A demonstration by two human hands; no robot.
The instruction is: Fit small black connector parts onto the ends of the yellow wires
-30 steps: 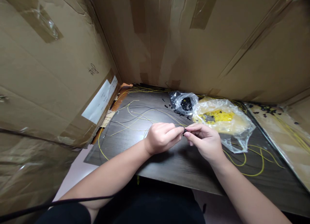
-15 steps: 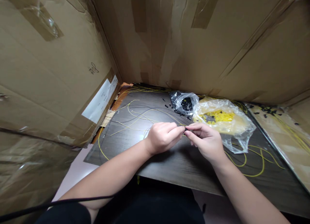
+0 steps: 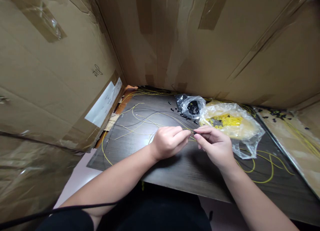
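My left hand (image 3: 170, 142) is closed in a pinch above the middle of the dark board; what lies between its fingertips is hidden, though thin cables run close by. Opposite it, the thumb and forefinger of my right hand (image 3: 215, 145) pinch a small black piece (image 3: 195, 133). Only a narrow gap separates the two sets of fingertips. Beyond my right hand lies a clear plastic bag of small yellow parts (image 3: 228, 120). Left of that bag, another plastic bag holds small black parts (image 3: 193, 107), with a few loose ones beside it.
Thin yellow cables (image 3: 265, 182) and dark ones spread over the wood-grain board (image 3: 172, 172). Tall cardboard walls (image 3: 160, 54) close in the back and left. On the right, a cardboard-coloured surface (image 3: 280, 131) carries scattered black bits and more yellow cable.
My right hand has shifted slightly to the right with the black piece, widening the gap between the hands. My left hand stays nearly in place.
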